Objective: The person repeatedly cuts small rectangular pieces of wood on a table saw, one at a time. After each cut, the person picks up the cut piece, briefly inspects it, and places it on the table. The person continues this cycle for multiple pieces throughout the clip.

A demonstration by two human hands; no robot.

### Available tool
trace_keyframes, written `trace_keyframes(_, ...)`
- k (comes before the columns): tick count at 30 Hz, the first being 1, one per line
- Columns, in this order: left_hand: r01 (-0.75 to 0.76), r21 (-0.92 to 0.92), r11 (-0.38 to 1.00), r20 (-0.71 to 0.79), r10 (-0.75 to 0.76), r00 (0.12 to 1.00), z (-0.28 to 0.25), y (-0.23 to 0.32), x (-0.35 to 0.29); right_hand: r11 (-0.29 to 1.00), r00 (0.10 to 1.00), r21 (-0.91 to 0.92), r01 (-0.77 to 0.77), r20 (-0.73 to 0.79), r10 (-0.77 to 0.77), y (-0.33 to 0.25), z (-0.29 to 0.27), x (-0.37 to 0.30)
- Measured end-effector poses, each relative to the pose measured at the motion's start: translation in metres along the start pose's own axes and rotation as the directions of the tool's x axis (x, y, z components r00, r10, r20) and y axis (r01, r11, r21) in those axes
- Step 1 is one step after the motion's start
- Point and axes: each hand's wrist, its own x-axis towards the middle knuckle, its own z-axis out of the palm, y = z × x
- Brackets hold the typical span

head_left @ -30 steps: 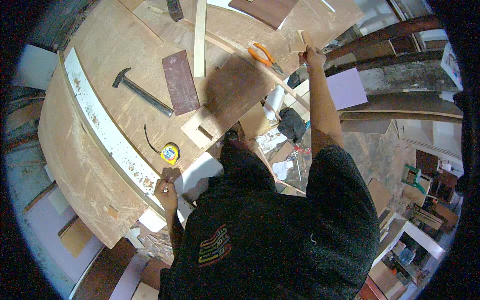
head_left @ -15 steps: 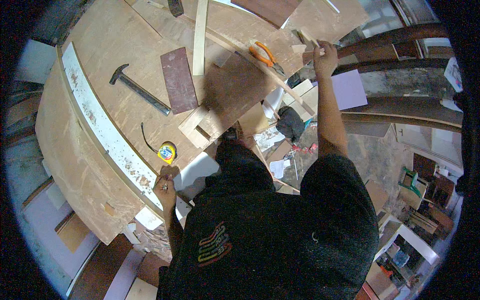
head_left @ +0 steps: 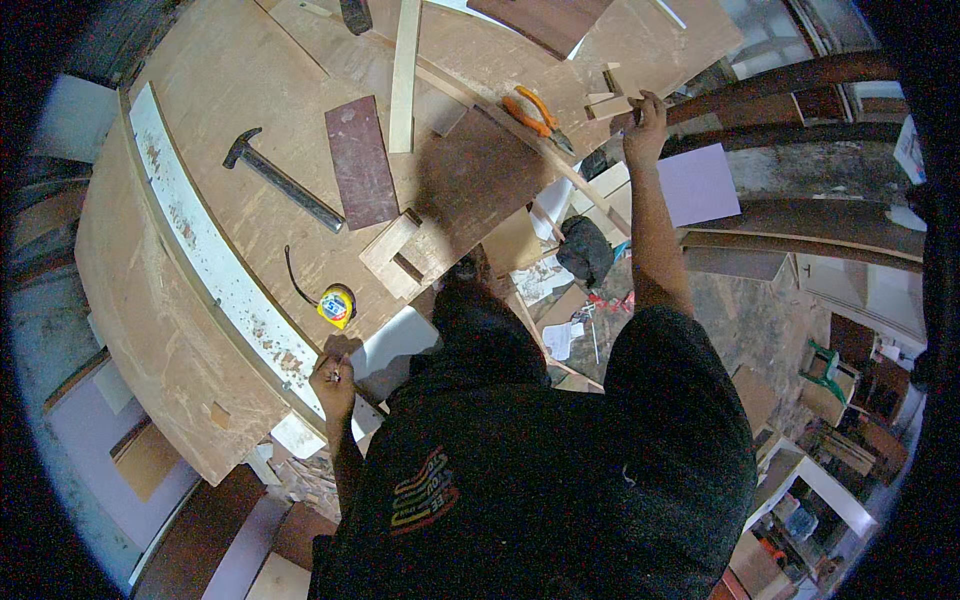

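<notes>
My left hand (head_left: 333,383) is closed at the near end of a long white panel (head_left: 205,250) scattered with brown debris. Small shiny bits show between its fingers, too small to name. At the right edge of the worktable (head_left: 270,60), my right hand (head_left: 647,122) has its fingers curled at the end of a small pale piece of wood (head_left: 609,107). Another small wood block (head_left: 600,98) lies right against that piece. Orange-handled pliers (head_left: 540,118) rest left of my right hand. Beyond my left hand is a yellow tape measure (head_left: 337,305).
A black hammer (head_left: 283,178) and a dark red board (head_left: 361,162) lie on the table, with a notched wood piece (head_left: 392,257) nearer me. A pale batten (head_left: 404,75) points toward me. Papers and a black bundle (head_left: 585,250) lie below the table's right side.
My right hand has come slightly nearer, and the small piece of wood at its fingers has swung from pointing away to pointing left. My left hand stays nearly in place.
</notes>
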Motion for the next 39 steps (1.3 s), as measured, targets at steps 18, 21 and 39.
trace_keyframes(18, -0.013, -0.048, 0.999, 0.019, 0.014, 1.000, 0.008, -0.003, 0.000, 0.899, 0.815, -0.263, 0.351, 0.557, -0.156, 0.023, 0.002, 0.031)
trace_keyframes(21, 0.040, 0.036, 0.999, 0.056, -0.042, 0.998, 0.007, -0.004, 0.004, 0.844, 0.730, -0.322, 0.428, 0.674, -0.113, 0.034, 0.018, 0.049)
trace_keyframes(39, 0.082, -0.012, 0.997, 0.057, -0.081, 0.995, 0.010, -0.002, -0.006, 0.638, 0.496, -0.183, 0.748, 0.792, -0.355, -0.004, 0.012, 0.097)
